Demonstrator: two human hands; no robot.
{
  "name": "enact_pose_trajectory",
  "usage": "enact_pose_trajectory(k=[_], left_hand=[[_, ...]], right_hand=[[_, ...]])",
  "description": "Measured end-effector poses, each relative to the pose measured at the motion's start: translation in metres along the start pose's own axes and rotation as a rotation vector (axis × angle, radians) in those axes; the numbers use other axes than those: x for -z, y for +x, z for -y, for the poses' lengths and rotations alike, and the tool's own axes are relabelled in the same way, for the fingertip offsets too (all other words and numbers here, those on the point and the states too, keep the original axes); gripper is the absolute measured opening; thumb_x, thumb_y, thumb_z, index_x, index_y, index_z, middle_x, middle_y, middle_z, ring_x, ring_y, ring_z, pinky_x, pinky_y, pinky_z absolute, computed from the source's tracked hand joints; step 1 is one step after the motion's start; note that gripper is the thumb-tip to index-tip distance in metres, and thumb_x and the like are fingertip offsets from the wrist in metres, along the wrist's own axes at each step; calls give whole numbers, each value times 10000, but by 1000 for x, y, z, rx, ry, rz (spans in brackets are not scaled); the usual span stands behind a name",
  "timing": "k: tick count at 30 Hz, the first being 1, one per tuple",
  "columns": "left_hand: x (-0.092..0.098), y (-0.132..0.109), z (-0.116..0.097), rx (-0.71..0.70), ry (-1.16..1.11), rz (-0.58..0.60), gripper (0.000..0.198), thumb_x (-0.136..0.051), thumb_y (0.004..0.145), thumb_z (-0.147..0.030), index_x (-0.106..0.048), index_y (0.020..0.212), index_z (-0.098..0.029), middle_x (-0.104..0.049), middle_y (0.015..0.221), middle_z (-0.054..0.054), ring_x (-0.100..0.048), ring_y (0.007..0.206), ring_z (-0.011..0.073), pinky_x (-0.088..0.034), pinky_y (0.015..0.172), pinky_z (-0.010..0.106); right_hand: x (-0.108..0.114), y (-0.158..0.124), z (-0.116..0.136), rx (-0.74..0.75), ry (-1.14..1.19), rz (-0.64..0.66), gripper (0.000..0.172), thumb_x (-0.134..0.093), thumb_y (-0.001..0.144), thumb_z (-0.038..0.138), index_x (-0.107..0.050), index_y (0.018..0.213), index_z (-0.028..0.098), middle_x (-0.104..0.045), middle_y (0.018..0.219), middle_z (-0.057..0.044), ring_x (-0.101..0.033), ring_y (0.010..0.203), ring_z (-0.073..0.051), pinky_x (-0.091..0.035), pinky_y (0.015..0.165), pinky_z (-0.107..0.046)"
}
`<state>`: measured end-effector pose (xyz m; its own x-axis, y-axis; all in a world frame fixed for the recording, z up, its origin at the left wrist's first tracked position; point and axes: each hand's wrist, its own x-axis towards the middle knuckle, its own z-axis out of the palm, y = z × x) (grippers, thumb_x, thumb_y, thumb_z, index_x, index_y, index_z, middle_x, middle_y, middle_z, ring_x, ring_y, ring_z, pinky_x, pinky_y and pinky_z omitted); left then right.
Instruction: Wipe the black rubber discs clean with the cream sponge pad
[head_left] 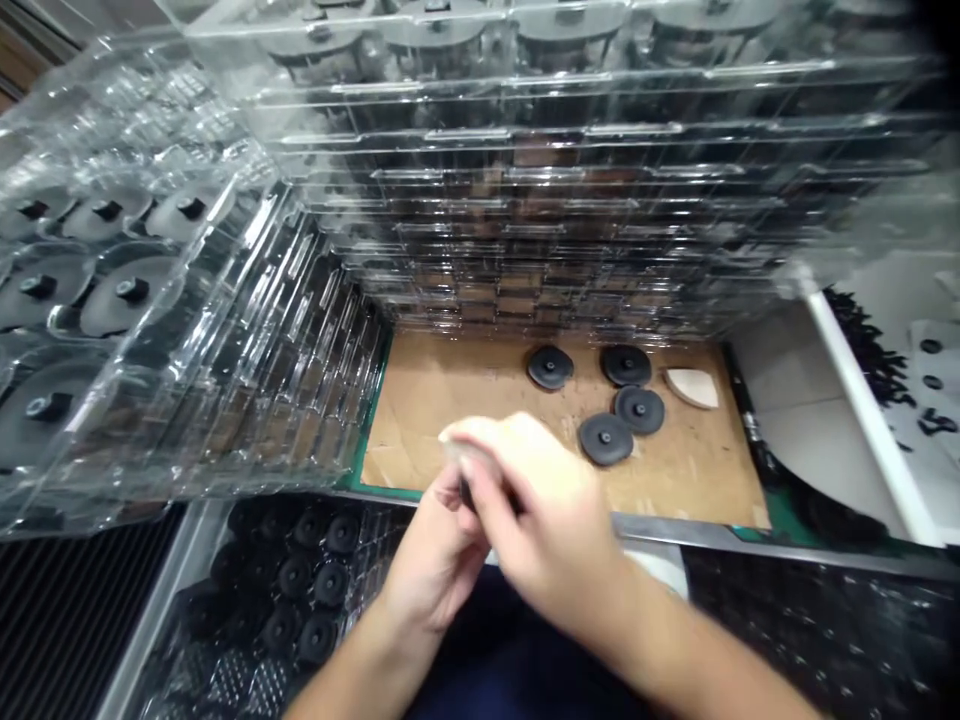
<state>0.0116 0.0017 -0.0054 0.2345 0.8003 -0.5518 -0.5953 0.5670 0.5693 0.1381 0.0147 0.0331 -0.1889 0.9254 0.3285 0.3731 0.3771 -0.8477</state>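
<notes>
My left hand [439, 560] and my right hand [544, 490] are pressed together over the near edge of the cardboard [427, 400]. Both are closed, the right one lying over the left. A bit of something dark [466, 492] shows between the fingers; the rest is hidden and blurred, so its kind cannot be made out. Beyond my right hand several black rounded discs with small raised hubs lie on the cardboard, the nearest disc [606, 439] touching another disc [640, 409]. To their right is a pale, wedge-shaped flat piece [691, 387].
Tall stacks of clear plastic trays stand at the back [525, 230] and left [247, 300], with discs in their top trays. A lower-left tray [360, 560] holds more black discs. On the right, a white-edged bin [870, 410] stands beside small black parts [862, 340].
</notes>
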Motion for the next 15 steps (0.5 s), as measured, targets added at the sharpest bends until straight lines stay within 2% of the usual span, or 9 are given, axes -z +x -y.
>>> enact_pose_trajectory(k=[2, 5, 7, 10, 12, 15], left_hand=[[0, -3, -1, 28, -8, 14, 586, -885, 530, -301, -694, 1081, -251, -727, 1006, 38, -666, 948, 206, -507, 880, 278], [-1, -4, -2, 44, -12, 24, 650, -907, 466, -327, -698, 1079, -272, -701, 1111, 36, -645, 1014, 216, -487, 919, 285], [-3, -4, -1, 23, -19, 32, 626, -905, 462, -347, -711, 1054, -282, -703, 1113, 22, -642, 1015, 197, -481, 917, 259], [-9, -1, 1, -26, -29, 51, 594, -897, 492, -320, -714, 1057, -297, -714, 1117, 11, -651, 1017, 180, -492, 901, 220], [-11, -1, 1, -23, -32, 58, 572, -892, 509, -302, -716, 1053, -308, -723, 1100, 9, -666, 1005, 199, -523, 870, 233], [-14, -1, 0, -18, -32, 19, 557, -898, 494, -297, -728, 1024, -296, -732, 1075, 6, -680, 961, 181, -540, 825, 207]], right_hand=[[9, -6, -1, 12, 67, 64, 215, -483, 897, 95, -636, 1041, 138, -700, 890, -61, -650, 793, -140, -533, 725, -243], [26, -20, -5, -114, 33, 171, 171, -544, 869, 93, -669, 961, 164, -668, 772, -12, -631, 661, -106, -514, 615, -189], [33, -28, -8, -165, -96, 119, 167, -542, 873, 104, -673, 963, 156, -661, 767, -23, -639, 665, -124, -521, 617, -213], [35, -33, -7, -103, -178, -11, 197, -512, 883, 102, -656, 1016, 110, -674, 816, -72, -655, 730, -164, -537, 654, -257], [34, -32, -5, -52, -109, 3, 204, -502, 879, 94, -655, 1014, 100, -674, 802, -71, -646, 695, -153, -538, 635, -244], [33, -30, -3, -109, -37, 43, 177, -519, 879, 113, -669, 964, 153, -672, 781, -31, -627, 643, -122, -532, 603, -207]])
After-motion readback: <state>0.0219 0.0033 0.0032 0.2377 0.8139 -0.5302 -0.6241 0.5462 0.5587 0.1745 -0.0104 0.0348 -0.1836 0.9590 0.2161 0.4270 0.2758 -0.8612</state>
